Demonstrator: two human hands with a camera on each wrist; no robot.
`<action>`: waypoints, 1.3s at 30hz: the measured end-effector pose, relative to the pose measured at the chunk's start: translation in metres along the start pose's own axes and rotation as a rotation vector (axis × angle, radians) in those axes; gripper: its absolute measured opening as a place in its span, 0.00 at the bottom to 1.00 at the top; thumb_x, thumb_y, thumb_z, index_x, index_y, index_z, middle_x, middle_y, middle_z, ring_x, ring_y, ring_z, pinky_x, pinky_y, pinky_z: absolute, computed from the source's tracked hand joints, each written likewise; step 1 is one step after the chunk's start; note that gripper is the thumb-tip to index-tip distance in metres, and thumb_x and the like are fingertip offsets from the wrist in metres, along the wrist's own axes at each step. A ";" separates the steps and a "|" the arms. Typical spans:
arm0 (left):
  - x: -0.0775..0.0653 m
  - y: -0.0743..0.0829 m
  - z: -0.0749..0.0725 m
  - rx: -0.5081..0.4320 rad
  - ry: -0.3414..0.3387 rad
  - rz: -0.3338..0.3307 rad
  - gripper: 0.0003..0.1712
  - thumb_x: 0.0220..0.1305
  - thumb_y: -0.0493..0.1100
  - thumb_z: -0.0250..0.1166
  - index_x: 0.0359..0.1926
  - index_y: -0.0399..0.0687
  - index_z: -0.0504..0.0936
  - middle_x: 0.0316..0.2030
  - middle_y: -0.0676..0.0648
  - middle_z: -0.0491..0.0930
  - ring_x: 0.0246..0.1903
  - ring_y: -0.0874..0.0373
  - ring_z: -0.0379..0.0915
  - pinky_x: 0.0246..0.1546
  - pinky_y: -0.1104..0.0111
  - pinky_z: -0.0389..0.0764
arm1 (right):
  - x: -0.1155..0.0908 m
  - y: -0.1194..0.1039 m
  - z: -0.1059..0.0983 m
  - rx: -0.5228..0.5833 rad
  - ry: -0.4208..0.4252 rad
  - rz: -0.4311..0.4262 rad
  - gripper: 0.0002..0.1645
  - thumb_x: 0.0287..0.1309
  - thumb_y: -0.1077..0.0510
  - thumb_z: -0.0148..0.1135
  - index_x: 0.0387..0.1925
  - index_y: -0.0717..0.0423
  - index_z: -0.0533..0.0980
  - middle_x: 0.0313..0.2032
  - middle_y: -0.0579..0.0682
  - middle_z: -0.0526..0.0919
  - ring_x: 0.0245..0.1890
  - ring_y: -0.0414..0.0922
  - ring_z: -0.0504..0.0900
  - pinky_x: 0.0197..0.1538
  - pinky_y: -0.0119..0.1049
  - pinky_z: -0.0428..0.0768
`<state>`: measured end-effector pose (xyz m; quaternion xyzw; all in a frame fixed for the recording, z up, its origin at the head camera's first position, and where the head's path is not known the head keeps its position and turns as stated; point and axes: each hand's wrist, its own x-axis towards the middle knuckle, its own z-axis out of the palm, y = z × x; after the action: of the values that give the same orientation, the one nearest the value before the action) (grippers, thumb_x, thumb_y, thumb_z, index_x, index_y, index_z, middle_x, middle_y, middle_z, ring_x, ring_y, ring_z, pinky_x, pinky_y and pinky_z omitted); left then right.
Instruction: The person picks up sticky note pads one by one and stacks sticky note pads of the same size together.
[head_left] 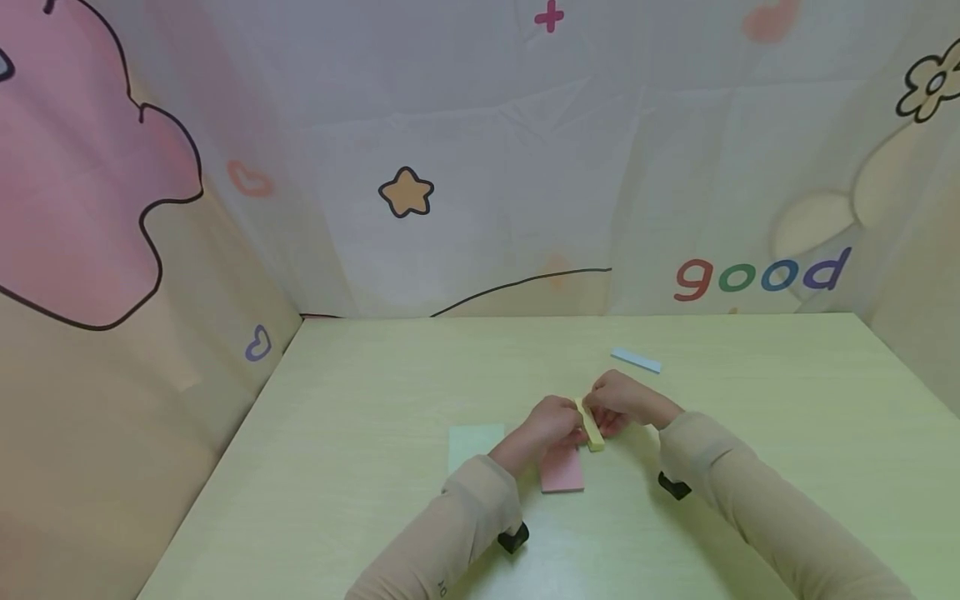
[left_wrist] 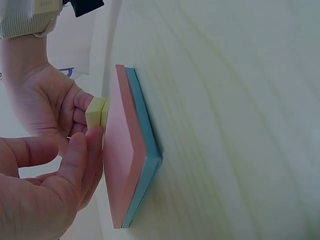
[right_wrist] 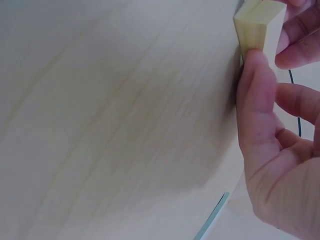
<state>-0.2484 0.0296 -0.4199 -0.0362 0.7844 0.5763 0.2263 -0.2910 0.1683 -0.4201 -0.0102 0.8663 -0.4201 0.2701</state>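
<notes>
Leftmost on the pale tabletop (head_left: 315,467) I am watching, a light green paper square (head_left: 472,447) is lying flat, partly behind the left sleeve (head_left: 480,496). To its right, the left hand (head_left: 551,423) is curling its fingers inward and gripping one side of a yellow block (head_left: 592,427). Below that hand, a pink pad (head_left: 562,473) is lying, and in my left wrist view a blue-green layer (left_wrist: 136,192) is showing directly underneath it. The yellow block is slanting between both hands; I am not able to tell whether it is touching the pink pad. The right hand (head_left: 621,402) is pinching the block's other side, fingers nearly closed. Beyond it, a light blue strip (head_left: 636,360) is lying nearby.
</notes>
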 end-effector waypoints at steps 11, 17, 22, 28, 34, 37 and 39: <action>-0.006 0.000 0.004 0.019 -0.009 -0.003 0.10 0.54 0.31 0.52 0.36 0.33 0.77 0.25 0.49 0.72 0.23 0.63 0.72 0.24 0.78 0.73 | -0.005 0.000 0.001 -0.011 -0.023 0.006 0.12 0.53 0.61 0.47 0.17 0.60 0.69 0.13 0.49 0.72 0.12 0.39 0.74 0.21 0.33 0.77; -0.006 -0.002 0.007 0.038 -0.008 0.007 0.11 0.52 0.31 0.52 0.36 0.33 0.78 0.25 0.48 0.74 0.22 0.63 0.72 0.24 0.79 0.72 | -0.009 -0.002 0.001 -0.020 -0.035 0.026 0.12 0.54 0.60 0.48 0.19 0.61 0.70 0.14 0.49 0.73 0.13 0.40 0.75 0.22 0.32 0.78; -0.007 -0.005 0.008 0.053 -0.023 0.019 0.06 0.51 0.31 0.52 0.27 0.34 0.76 0.21 0.50 0.73 0.21 0.64 0.71 0.21 0.80 0.69 | -0.011 0.000 0.001 -0.029 -0.043 0.024 0.12 0.53 0.60 0.49 0.19 0.62 0.70 0.14 0.49 0.73 0.13 0.40 0.74 0.21 0.32 0.77; -0.008 -0.006 0.010 0.067 -0.031 0.015 0.07 0.52 0.31 0.52 0.27 0.34 0.77 0.23 0.49 0.74 0.21 0.64 0.71 0.22 0.80 0.70 | -0.012 0.000 0.002 -0.050 -0.035 0.037 0.14 0.53 0.59 0.49 0.17 0.62 0.71 0.12 0.49 0.73 0.11 0.40 0.74 0.20 0.32 0.77; -0.010 -0.005 0.010 0.065 -0.041 0.019 0.06 0.52 0.31 0.51 0.21 0.38 0.71 0.24 0.49 0.73 0.22 0.63 0.72 0.25 0.78 0.73 | -0.011 -0.002 0.002 -0.122 0.011 0.060 0.16 0.54 0.57 0.50 0.15 0.60 0.69 0.11 0.50 0.74 0.11 0.41 0.75 0.19 0.33 0.77; -0.010 -0.005 0.010 0.070 -0.062 0.039 0.07 0.54 0.32 0.51 0.22 0.39 0.71 0.26 0.49 0.74 0.22 0.63 0.72 0.27 0.76 0.75 | -0.011 -0.006 0.002 -0.215 0.075 0.026 0.14 0.52 0.56 0.50 0.16 0.59 0.67 0.12 0.49 0.72 0.12 0.40 0.74 0.18 0.32 0.75; -0.011 -0.004 0.008 0.076 -0.076 0.051 0.06 0.54 0.32 0.51 0.24 0.37 0.73 0.29 0.49 0.75 0.23 0.62 0.72 0.28 0.75 0.75 | -0.011 -0.009 0.003 -0.283 0.120 -0.016 0.12 0.52 0.55 0.50 0.19 0.59 0.68 0.13 0.49 0.71 0.12 0.41 0.73 0.17 0.32 0.75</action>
<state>-0.2347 0.0337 -0.4214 0.0142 0.7973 0.5526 0.2424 -0.2823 0.1629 -0.4105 -0.0300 0.9313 -0.2959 0.2105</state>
